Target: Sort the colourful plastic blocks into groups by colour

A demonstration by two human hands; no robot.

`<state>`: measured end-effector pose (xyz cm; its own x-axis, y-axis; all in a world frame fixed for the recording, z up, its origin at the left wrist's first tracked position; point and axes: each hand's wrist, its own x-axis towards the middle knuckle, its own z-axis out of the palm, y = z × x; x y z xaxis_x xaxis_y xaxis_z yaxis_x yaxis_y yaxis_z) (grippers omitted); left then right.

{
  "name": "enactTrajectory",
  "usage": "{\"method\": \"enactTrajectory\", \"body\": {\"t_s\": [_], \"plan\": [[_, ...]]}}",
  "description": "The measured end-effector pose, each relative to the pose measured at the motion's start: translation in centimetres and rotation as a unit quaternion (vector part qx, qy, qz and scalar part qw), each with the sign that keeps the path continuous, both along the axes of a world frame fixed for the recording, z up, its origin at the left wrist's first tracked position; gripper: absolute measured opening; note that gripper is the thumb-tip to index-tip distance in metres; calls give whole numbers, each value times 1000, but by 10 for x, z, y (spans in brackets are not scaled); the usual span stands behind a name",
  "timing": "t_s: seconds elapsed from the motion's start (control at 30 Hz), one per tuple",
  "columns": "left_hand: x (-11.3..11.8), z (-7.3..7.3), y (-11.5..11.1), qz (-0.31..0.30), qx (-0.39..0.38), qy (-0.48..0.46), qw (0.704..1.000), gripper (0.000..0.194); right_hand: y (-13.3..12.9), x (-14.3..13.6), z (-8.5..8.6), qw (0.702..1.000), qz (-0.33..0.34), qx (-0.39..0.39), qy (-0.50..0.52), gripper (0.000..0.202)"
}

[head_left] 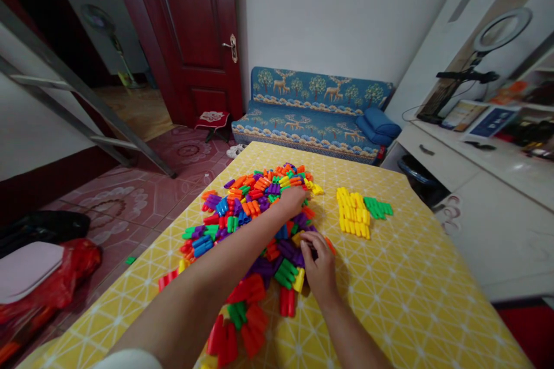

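A large pile of bullet-shaped plastic building blocks (259,187) in several colours spreads over the left half of the table. My left hand (295,199) reaches across to the pile's far right side, close to some yellow blocks (317,189); its fingertips are hidden, so their grip does not show. My right hand (319,265) is at the pile's right edge, thumb and fingers curled together at a yellow block (298,238). Just below it lie a green block (286,274) and a red block (287,302). To the right, yellow blocks (352,213) stand grouped in rows beside a green group (378,208).
The table (389,277) has a yellow patterned cloth. Behind it is a blue patterned sofa (311,106); a white cabinet (485,225) stands at the right. A metal ladder (95,121) leans at the left, and one green block (130,260) is on the floor.
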<state>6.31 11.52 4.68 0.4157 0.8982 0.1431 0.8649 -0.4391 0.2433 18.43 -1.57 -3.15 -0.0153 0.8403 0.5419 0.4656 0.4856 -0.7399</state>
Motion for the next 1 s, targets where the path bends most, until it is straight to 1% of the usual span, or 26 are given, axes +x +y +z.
{"method": "enactTrajectory", "body": {"t_s": [0.07,0.17,0.2,0.27,0.33,0.4,0.47,0.53,0.63,0.7,0.77,0.83,0.9,0.97,1.0], "plan": [[-4,9,-17,-2,13,-16,1000,40,-1,-1,-1,999,-26,-10,27,25],[-14,22,-51,-18,29,-59,998,38,-2,-1,1,995,-79,0,69,45],[-17,25,-64,-35,21,-98,994,34,-2,-1,1,993,-90,10,69,49],[-25,27,-87,-60,-15,-167,984,34,-3,-1,2,995,-88,41,31,50],[-33,23,-105,-26,-48,-219,974,40,-4,-1,2,994,-63,81,-38,42],[-39,16,-116,28,-69,-258,963,45,-5,-1,2,988,-39,116,-95,38],[-41,7,-122,70,-84,-302,947,44,-7,-2,3,983,-25,133,-123,41],[-40,0,-125,100,-100,-357,923,38,-8,-1,3,981,-12,140,-136,45],[-36,-8,-127,129,-111,-417,893,29,-10,-2,4,980,-1,147,-136,42],[-34,-13,-129,125,-105,-426,890,29,-11,-5,5,982,2,140,-124,38],[-35,-17,-130,111,-89,-418,897,35,-13,-7,7,987,-2,123,-104,38],[-38,-21,-131,101,-58,-399,910,40,-11,-4,11,991,-20,102,-82,37],[-42,-22,-131,100,-28,-376,921,39,-3,14,15,992,-76,90,-52,35],[-45,-23,-131,101,-17,-358,928,33,14,50,15,980,-178,85,-6,38],[-45,-23,-131,100,-17,-353,930,30,24,74,13,966,-244,81,19,42]]}}
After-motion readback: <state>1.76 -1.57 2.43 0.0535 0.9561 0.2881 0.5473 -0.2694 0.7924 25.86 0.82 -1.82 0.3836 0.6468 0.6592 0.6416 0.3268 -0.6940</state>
